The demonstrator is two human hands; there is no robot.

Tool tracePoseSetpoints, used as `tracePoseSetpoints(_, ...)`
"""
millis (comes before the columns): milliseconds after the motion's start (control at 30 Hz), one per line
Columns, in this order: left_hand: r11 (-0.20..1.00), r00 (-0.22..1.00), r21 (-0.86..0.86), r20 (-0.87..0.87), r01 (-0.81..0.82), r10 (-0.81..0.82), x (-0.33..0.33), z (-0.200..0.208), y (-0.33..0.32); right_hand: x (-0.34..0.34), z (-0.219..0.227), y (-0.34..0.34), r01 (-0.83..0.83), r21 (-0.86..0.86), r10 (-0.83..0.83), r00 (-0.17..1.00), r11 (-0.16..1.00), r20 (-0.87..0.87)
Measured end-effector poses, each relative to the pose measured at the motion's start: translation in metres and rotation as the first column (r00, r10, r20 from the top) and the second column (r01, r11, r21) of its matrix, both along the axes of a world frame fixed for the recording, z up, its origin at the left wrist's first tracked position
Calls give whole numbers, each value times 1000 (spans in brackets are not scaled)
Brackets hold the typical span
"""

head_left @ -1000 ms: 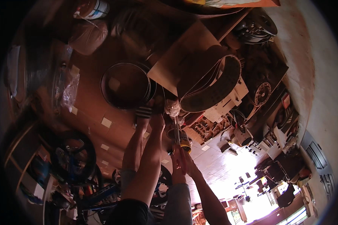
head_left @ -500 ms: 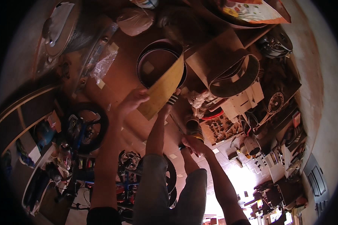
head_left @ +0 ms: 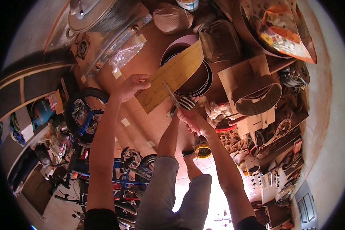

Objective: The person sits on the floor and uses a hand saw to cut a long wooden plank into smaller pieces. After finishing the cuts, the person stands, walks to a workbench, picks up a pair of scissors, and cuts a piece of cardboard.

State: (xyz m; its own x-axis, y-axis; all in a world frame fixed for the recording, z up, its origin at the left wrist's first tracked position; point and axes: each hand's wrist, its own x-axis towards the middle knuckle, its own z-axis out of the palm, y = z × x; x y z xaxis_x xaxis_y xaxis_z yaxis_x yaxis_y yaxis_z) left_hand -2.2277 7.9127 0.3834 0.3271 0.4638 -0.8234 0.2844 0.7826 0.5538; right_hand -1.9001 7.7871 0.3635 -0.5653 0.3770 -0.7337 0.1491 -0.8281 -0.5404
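A flat yellow-brown sheet (head_left: 180,69) with a curved far end and faint markings is held up in front of me. My left hand (head_left: 132,88) grips its left edge, thumb on top. My right hand (head_left: 197,122) is closed round the red handle of what look like scissors (head_left: 173,96). Their silver blade lies across the lower edge of the sheet, its tip over the sheet's face. Whether the second blade is beneath the sheet is hidden. Behind the sheet a round, dark-rimmed hoop (head_left: 207,82) stands on the floor, partly covered.
A brown perforated band (head_left: 258,100) sits right of the hoop, near wooden boards (head_left: 228,80). Below my right hand stands a yellow-rimmed can (head_left: 202,150). A blue bicycle (head_left: 122,168) is at lower left; clear plastic wrap (head_left: 126,55) lies on the floor at upper left.
My right hand has risen from beside the can to the sheet, bringing the red-handled scissors against it. The sheet has tilted flatter, showing more of its face; the view has shifted.
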Motion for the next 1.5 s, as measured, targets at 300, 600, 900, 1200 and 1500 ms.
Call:
tracePoseSetpoints(300,644,643,27,94,-764,760,17,10,-65,-30,13,27,98,21,-98,995,995,5)
tracePoseSetpoints(600,600,615,148,104,-786,781,31,4,-52,-45,27,36,-10,47,11,1000,999,-15)
tracePoseSetpoints(900,617,621,67,127,-784,774,21,1,-58,-57,21,32,-135,83,139,989,987,-45)
tracePoseSetpoints(1200,586,585,43,158,-809,796,16,0,-67,-64,24,34,-101,77,105,994,992,-42)
tracePoseSetpoints(1500,607,604,19,129,-794,786,14,4,-68,-65,30,33,-135,102,135,991,986,6)
